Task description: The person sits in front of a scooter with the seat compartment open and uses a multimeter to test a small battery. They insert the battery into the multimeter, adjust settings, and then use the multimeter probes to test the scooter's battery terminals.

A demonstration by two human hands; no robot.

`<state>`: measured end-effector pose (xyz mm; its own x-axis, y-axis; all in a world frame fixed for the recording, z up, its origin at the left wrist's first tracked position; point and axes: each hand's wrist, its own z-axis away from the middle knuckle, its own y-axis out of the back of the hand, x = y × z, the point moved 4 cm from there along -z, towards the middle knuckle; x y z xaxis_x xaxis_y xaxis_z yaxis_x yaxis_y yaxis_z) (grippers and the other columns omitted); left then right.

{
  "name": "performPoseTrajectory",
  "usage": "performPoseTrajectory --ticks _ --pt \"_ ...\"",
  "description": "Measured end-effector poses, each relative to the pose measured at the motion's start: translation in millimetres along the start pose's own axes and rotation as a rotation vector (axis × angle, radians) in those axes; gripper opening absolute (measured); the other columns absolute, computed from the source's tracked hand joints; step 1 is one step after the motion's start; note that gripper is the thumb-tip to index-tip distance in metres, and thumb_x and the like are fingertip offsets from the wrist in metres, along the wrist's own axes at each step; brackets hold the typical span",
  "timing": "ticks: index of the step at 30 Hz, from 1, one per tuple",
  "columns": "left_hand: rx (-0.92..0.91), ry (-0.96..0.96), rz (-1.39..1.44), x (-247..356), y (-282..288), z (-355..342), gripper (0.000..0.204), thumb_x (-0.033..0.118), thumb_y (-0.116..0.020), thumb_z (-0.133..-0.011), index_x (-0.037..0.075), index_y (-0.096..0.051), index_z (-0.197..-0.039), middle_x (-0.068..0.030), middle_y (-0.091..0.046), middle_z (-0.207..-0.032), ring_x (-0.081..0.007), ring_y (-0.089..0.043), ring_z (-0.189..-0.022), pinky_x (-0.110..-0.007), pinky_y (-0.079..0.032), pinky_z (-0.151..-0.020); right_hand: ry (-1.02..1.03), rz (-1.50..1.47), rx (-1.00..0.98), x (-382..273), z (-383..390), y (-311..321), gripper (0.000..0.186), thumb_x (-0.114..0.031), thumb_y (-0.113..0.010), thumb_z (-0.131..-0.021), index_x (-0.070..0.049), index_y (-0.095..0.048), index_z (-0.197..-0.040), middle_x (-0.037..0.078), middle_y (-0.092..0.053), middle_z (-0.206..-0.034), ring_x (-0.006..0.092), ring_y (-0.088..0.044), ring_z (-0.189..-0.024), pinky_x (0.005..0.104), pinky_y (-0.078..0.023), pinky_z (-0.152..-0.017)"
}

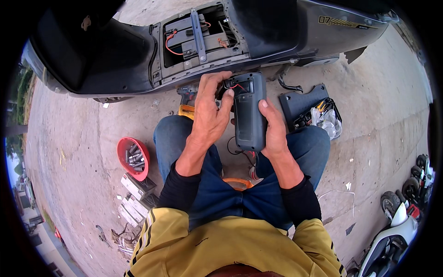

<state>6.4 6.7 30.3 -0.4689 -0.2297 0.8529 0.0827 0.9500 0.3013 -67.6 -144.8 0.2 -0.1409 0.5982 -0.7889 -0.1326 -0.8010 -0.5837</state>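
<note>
A dark grey hand-held meter [245, 117] is in front of me with its back turned up and the compartment at its far end uncovered. My right hand [276, 131] is closed round its right side, thumb on the edge. Out of the compartment runs a thin red wire [238, 86] toward my left hand [210, 108]. The thumb and fingers of that hand pinch a small dark piece [227, 85] at the wire's end, beside the meter's far left corner. My fingers partly cover the piece, so its kind is unclear.
A scooter [138, 69] stands ahead with its battery bay [175, 41] uncovered. A drill [187, 94] lies near my left knee. At left are a red bowl [121, 154] of sockets and several batteries [133, 207]. A grey panel [288, 99] and a tool tray [340, 129] lie right.
</note>
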Motion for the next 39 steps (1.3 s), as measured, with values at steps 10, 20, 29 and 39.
performPoseTrajectory --ticks 10,20,29,39 --pt "0.047 0.438 0.727 -22 -27 14 0.033 0.004 -0.055 -0.113 0.003 -0.062 -0.146 -0.0130 -0.064 -0.139 -0.0191 -0.066 -0.117 -0.031 -0.055 -0.099 0.480 0.850 0.132 3 0 -10 0.076 -0.042 -0.064 -0.111 0.003 -0.037 -0.167 0.027 -0.046 -0.159 0.0375 -0.050 -0.146 0.0449 -0.042 -0.121" --pt "0.040 0.519 0.887 -13 -33 16 0.052 0.027 -0.056 -0.113 0.005 -0.046 -0.159 -0.0162 -0.066 -0.139 -0.0226 -0.065 -0.123 -0.035 -0.054 -0.106 0.716 1.315 0.114 5 6 -30 0.076 -0.024 -0.069 -0.106 0.006 -0.033 -0.167 0.032 -0.032 -0.169 0.0526 -0.044 -0.148 0.0539 -0.040 -0.122" --pt "0.037 0.489 0.898 -22 -20 10 0.053 0.039 -0.042 -0.118 0.003 -0.050 -0.155 -0.0188 -0.069 -0.136 -0.0278 -0.071 -0.119 -0.041 -0.059 -0.104 0.341 0.560 0.142 -6 8 -3 0.073 -0.021 -0.073 -0.104 0.005 -0.040 -0.164 0.026 -0.047 -0.163 0.0357 -0.063 -0.136 0.0410 -0.056 -0.104" --pt "-0.064 0.472 0.733 -19 -29 12 0.060 0.049 -0.040 -0.120 0.002 -0.053 -0.155 -0.0137 -0.069 -0.134 -0.0199 -0.068 -0.118 -0.034 -0.056 -0.103 0.156 0.030 0.120 1 -3 6 0.049 -0.026 -0.068 -0.111 0.007 -0.059 -0.146 0.012 -0.074 -0.121 0.0134 -0.072 -0.104 0.0290 -0.059 -0.087"
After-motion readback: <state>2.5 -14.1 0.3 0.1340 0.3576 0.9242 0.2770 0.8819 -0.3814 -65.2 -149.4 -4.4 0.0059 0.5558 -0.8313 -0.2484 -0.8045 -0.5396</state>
